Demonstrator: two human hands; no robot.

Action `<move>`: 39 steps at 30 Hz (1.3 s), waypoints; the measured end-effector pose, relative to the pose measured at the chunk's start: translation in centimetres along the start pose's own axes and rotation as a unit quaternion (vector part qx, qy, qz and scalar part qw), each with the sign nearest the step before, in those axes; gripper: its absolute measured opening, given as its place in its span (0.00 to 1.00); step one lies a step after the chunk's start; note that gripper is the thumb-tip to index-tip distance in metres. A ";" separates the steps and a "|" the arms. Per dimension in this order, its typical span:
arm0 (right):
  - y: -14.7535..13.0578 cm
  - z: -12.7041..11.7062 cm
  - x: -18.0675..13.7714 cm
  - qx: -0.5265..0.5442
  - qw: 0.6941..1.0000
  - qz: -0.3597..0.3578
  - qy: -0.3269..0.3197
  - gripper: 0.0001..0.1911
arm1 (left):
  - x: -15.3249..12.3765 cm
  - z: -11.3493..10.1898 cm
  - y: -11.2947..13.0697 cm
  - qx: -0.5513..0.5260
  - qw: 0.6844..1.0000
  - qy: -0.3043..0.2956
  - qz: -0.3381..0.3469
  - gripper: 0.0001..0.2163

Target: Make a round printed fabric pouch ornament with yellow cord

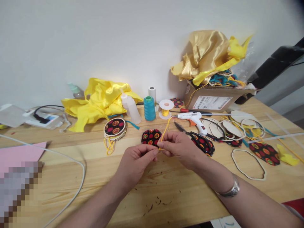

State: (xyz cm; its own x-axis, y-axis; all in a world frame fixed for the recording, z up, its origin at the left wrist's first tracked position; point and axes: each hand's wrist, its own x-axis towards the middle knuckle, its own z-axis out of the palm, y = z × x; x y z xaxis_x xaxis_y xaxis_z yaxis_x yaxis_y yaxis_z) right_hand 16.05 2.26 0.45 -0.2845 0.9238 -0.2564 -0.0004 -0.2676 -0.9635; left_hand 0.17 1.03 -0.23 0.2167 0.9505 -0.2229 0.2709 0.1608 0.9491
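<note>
My left hand (136, 161) and my right hand (181, 147) meet over the wooden table (99, 190), fingertips pinched together. Between them runs a yellow cord (165, 131) that leads back to a small white spool (166, 107). Both hands pinch this cord at its near end. Just behind the fingertips lies a black fabric piece with red and yellow dots (151, 136). A watch sits on my right wrist (234, 189).
A white glue gun (194, 119), scissors (180, 127), a teal thread cone (149, 108), a squeeze bottle (130, 108), yellow satin (99, 101), a cardboard box (213, 100), white frame cutouts (248, 164) and more dotted pieces (264, 152) crowd the back. A white cable (78, 180) and pink paper (16, 155) lie left.
</note>
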 end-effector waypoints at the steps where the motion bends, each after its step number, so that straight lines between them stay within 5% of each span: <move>1: 0.0 0.0 0.0 -0.005 1.000 0.003 -0.006 0.11 | 0.0 0.0 0.0 -0.005 1.000 -0.002 -0.003 0.08; 14: 0.1 -1.0 -0.2 -0.103 0.994 0.000 -0.043 0.15 | 0.2 -0.2 -0.2 -0.039 0.999 -0.008 -0.022 0.08; 25: -0.3 -0.6 0.2 -0.195 0.980 -0.035 0.032 0.04 | 0.1 -0.1 -0.1 -0.037 0.999 0.011 -0.024 0.07; 39: -0.2 -1.0 0.5 -0.280 0.953 -0.095 0.064 0.10 | 0.4 -0.3 0.3 0.075 0.995 0.058 0.020 0.05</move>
State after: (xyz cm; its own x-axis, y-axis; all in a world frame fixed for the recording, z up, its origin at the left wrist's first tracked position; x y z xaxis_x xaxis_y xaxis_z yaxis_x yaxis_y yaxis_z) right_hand 16.84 2.99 0.45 -0.2113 0.9763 -0.0469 0.4811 0.0621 -0.8745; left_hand 0.04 1.52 0.09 0.1217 0.9811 -0.1503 0.4027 0.0896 0.9109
